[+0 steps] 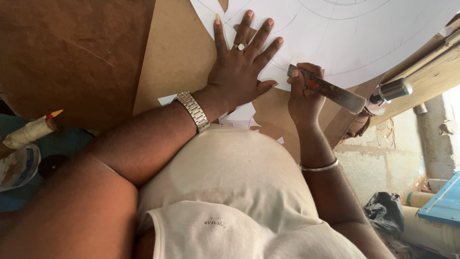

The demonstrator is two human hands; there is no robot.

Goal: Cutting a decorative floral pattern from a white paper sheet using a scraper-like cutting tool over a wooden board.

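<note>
My left hand (pixel 239 62) lies flat with fingers spread on a large white sheet (pixel 345 38) marked with thin curved pencil lines. It wears a ring and a metal watch at the wrist. My right hand (pixel 303 93) is closed around a flat metal blade tool (pixel 330 91) with a rusty, worn surface. The tool's tip rests at the sheet's lower edge, just right of my left thumb. The sheet lies on a brown board (pixel 177 52).
White paper scraps (pixel 239 117) lie on the board under my left wrist. A wrapped stick with a red-orange tip (pixel 31 130) sits at the left. A metal cylinder (pixel 393 90) and wooden planks (pixel 431 72) are at the right; blue board (pixel 443 201) lower right.
</note>
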